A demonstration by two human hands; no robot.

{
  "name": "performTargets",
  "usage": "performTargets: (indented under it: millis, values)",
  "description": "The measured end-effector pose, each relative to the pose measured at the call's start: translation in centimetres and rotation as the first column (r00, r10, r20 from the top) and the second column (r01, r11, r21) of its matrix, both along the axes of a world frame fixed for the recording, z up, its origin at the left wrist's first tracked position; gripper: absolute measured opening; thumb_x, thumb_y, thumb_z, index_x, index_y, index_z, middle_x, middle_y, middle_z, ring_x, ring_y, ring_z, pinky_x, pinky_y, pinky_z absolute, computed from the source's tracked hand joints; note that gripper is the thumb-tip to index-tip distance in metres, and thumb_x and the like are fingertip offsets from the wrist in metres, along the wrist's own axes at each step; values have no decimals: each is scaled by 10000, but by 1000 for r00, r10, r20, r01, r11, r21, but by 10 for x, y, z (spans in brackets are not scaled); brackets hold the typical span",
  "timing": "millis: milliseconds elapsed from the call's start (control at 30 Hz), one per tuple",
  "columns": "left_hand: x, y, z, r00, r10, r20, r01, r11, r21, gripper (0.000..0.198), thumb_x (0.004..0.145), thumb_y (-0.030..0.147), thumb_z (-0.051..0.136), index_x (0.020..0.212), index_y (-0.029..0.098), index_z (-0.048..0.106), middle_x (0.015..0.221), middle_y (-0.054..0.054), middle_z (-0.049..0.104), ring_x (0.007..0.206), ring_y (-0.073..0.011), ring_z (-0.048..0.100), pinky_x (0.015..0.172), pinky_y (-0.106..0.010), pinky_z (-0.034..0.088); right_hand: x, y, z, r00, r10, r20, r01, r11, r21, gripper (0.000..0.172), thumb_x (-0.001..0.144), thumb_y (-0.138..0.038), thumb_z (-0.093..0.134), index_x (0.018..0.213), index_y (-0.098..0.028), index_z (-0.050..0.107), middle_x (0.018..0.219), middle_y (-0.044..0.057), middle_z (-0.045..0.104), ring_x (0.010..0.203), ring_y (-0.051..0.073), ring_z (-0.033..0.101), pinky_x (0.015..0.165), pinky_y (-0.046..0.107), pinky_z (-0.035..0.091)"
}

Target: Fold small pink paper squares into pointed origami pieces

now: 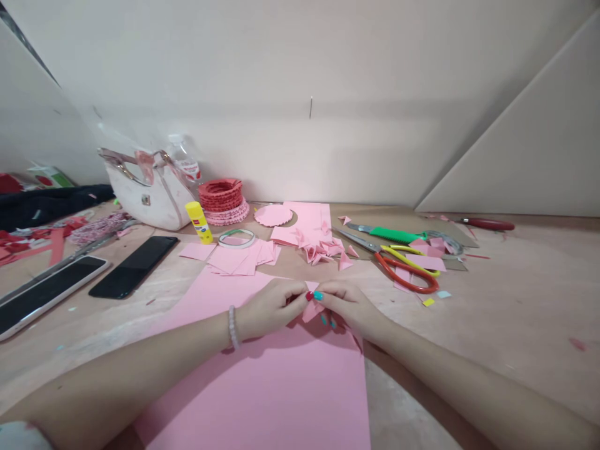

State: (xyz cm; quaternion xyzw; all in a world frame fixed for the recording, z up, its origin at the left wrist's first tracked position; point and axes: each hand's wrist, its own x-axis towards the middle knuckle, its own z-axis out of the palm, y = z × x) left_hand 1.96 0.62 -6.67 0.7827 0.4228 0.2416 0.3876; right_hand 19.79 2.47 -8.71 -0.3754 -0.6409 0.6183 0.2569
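Note:
Both hands meet over a large pink sheet [281,387] on the table. Between their fingertips is a small folded piece of pink paper [311,312], partly covered by the fingers. My left hand [276,305] pinches it from the left, thumb on top. My right hand [349,306] pinches it from the right, its thumb touching the left thumb. Just beyond the hands lie a heap of small folded pink pieces [323,250] and a spread stack of pink paper squares [239,259].
Scissors [405,275] and a green-handled cutter [398,235] lie to the right among paper scraps. A glue stick [199,224], tape roll [237,239], red rings [220,195] and a white handbag [150,194] stand at the back left. Two phones [134,267] lie on the left.

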Motion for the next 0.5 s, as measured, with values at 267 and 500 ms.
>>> performTargets:
  millis: [267,500]
  values:
    - [2,2,-2,997,62,39,-61,998,-33,301,855,334,299,672,149,449,571,18,486,505,-70,452,497,-182,350,-4,0,5,999,-41,31,40,999,30,367,773,-500,476,663,-153,522,501,-46,431,371,36,356,334,162,262]
    - [0,4,-5,996,57,65,-45,983,-180,292,849,371,296,671,161,391,560,31,448,457,-64,450,432,-169,343,-5,-1,8,998,2,60,-9,994,111,382,784,-497,463,652,-145,530,520,-32,456,399,41,392,370,166,300]
